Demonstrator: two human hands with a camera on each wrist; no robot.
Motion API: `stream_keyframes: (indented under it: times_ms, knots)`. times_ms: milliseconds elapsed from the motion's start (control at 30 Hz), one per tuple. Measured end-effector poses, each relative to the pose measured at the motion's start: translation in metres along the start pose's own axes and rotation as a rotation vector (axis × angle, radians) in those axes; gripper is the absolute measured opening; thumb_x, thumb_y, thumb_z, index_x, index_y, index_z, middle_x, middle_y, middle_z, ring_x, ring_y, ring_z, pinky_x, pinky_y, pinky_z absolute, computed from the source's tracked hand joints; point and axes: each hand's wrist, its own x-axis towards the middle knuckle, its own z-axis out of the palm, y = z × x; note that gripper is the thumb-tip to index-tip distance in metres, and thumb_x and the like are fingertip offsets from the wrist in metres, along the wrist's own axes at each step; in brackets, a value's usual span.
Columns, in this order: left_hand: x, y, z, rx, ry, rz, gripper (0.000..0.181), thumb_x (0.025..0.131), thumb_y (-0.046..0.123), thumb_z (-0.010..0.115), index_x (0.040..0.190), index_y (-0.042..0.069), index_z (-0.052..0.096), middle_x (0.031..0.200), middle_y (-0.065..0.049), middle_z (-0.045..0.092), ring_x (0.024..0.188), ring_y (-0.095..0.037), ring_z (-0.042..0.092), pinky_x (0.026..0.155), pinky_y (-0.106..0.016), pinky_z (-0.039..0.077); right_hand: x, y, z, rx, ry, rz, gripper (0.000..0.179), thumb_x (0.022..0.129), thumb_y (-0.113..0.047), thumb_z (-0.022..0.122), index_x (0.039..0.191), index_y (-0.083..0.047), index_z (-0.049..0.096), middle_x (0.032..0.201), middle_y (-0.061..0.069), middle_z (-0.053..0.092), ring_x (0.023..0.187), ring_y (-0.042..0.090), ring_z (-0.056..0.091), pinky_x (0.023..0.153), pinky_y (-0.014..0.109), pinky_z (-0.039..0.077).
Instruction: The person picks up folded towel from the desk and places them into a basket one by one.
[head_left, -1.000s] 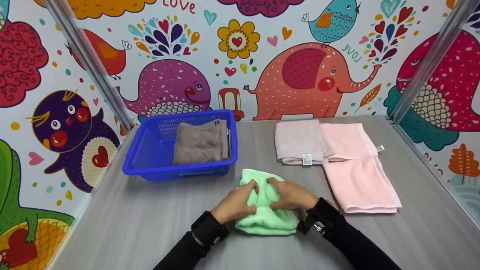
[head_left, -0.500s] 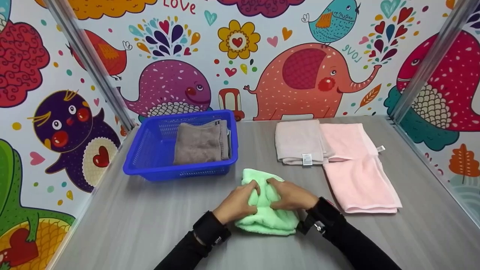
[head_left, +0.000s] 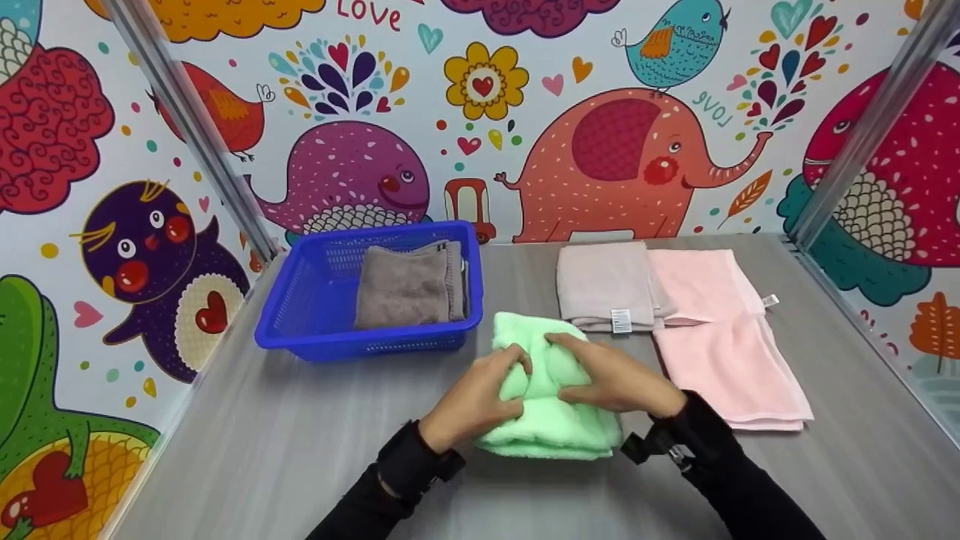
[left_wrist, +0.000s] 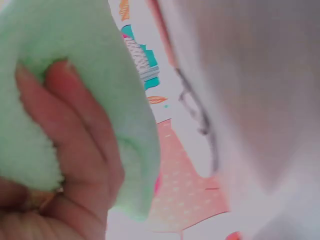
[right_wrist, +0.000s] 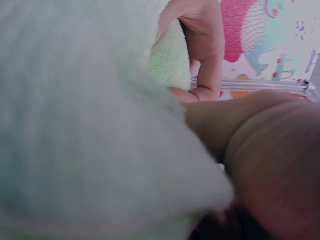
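You have the folded mint-green towel (head_left: 544,424) in front of you near the middle of the grey tabletop (head_left: 315,442), just beyond your wrists; whether its underside touches the surface you cannot tell from here. Your left hand (head_left: 469,397) pinches its left part between thumb and curled fingers, and your right hand (head_left: 619,379) grips its right part the same way, with a ridge of cloth between them (both wrist views are mostly filled by blurred cloth and fingers). Each wrist wears a black band (head_left: 412,459) over a black sleeve (head_left: 356,502).

Beyond the towel's far-left corner, near but apart, sits your blue plastic basket (head_left: 375,345), with a folded grey-brown towel (head_left: 401,289) in its right part. Off to the right lies a folded beige-pink towel (head_left: 600,281) bearing a white label (head_left: 621,321); it touches a pale pink towel (head_left: 694,281). Nearer you, a second pink towel (head_left: 739,375) adjoins that one. Behind everything stands a cartoon-printed wall (head_left: 540,45).
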Motion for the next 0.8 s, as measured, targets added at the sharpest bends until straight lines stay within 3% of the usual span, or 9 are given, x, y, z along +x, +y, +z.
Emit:
stream_keyframes:
  times_ms: [67, 200, 400, 800]
  knots:
    - [-0.001, 0.008, -0.007, 0.01, 0.038, 0.015, 0.035, 0.081, -0.003, 0.069, 0.111, 0.012, 0.057, 0.092, 0.001, 0.05, 0.08, -0.014, 0.043, 0.07, -0.025, 0.033, -0.003, -0.005, -0.008, 0.012, 0.029, -0.004, 0.075, 0.089, -0.018, 0.079, 0.153, -0.003, 0.044, 0.112, 0.013, 0.068, 0.09, 0.018, 0.059, 0.075, 0.029, 0.051]
    - [-0.002, 0.017, -0.014, 0.045, 0.084, 0.042, 0.033, 0.084, -0.001, 0.07, 0.111, 0.013, 0.058, 0.094, -0.001, 0.054, 0.08, -0.014, 0.045, 0.07, -0.025, 0.036, -0.006, -0.012, -0.016, 0.035, 0.056, -0.006, 0.075, 0.09, -0.02, 0.079, 0.155, -0.007, 0.043, 0.114, 0.012, 0.067, 0.088, 0.016, 0.058, 0.072, 0.025, 0.049]
    - [-0.003, 0.015, -0.014, 0.1, 0.072, 0.061, 0.032, 0.084, -0.001, 0.07, 0.111, 0.012, 0.059, 0.095, -0.003, 0.056, 0.079, -0.013, 0.046, 0.069, -0.024, 0.039, -0.004, -0.01, -0.01, 0.015, 0.064, -0.031, 0.076, 0.091, -0.019, 0.08, 0.155, -0.005, 0.042, 0.118, 0.015, 0.068, 0.09, 0.016, 0.059, 0.073, 0.025, 0.049]
    - [-0.003, 0.013, -0.019, 0.108, 0.056, 0.073, 0.024, 0.091, 0.002, 0.071, 0.11, 0.012, 0.06, 0.095, -0.004, 0.056, 0.077, -0.014, 0.046, 0.068, -0.024, 0.038, -0.004, -0.007, -0.007, 0.025, 0.098, -0.042, 0.073, 0.091, -0.022, 0.079, 0.155, -0.011, 0.045, 0.126, 0.016, 0.068, 0.087, 0.015, 0.057, 0.074, 0.025, 0.048]
